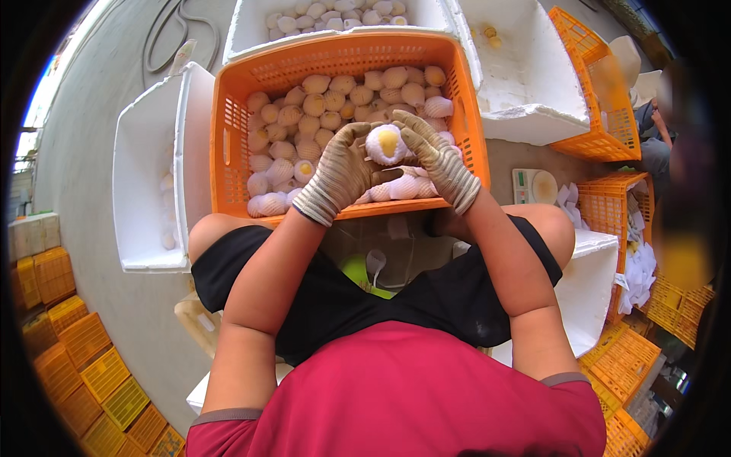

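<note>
Nearest, a person in a red shirt [403, 388] and dark shorts [228, 266], knees parted at the near side of an orange crate [218, 167], presumably so that both arms reach over it.

Left hand [340, 171]: gloved, striped cuff; fingers curled, tips beside the fruit's upper left, thumb apart and below; how firmly they bear, I cannot tell from here.

Right hand [442, 158]: gloved likewise; fingers closed against the fruit's right side, steadying it, I judge.

Netted fruit [388, 143]: one, yellow, in white foam netting; held above the crate between both hands, opening turned upward, perhaps to keep the skin in sight.

Wrapped fruits [304, 126]: many, heaped in the crate; pale foam netting, probably against knocks where they touch.

Weighing scale [544, 186]: just beyond the right knee.

White foam boxes: one left of the crate [141, 183], one beyond it [245, 38], one to its far right [525, 76]; grouped closely, likely for short reaches.

Farther: stacked crates [104, 373], orange and yellow, at left; looped hose [181, 15] on the floor; another person [656, 156], far right.
</note>
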`<state>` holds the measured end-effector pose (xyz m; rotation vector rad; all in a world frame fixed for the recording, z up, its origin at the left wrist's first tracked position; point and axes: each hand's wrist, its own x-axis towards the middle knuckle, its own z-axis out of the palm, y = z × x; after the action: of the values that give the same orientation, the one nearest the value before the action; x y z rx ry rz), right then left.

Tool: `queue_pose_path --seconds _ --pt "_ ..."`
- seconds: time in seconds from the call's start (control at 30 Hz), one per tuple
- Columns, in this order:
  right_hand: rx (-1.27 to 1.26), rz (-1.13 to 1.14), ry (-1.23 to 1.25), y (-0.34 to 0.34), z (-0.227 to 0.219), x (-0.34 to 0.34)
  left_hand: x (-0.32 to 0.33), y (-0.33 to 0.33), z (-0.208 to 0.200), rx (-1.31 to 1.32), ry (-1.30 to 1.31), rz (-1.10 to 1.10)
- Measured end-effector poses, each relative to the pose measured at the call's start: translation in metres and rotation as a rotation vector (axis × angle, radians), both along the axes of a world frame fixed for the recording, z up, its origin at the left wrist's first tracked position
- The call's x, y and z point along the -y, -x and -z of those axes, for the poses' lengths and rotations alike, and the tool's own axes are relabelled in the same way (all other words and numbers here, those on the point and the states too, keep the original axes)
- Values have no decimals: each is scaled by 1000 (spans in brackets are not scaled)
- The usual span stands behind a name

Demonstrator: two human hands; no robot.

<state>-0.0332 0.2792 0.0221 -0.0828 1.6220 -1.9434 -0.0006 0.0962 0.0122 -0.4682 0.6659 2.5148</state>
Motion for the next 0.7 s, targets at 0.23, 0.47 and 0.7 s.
queue_pose_path --seconds 0.23,0.47,0.7 --pt "418 59 420 -2 40 13 10 -11 -7 17 291 127" --pt "620 225 746 -36 63 39 28 -25 -8 -192 1096 359" --pt "-233 148 -126 -49 57 60 54 -24 16 -190 1061 393"
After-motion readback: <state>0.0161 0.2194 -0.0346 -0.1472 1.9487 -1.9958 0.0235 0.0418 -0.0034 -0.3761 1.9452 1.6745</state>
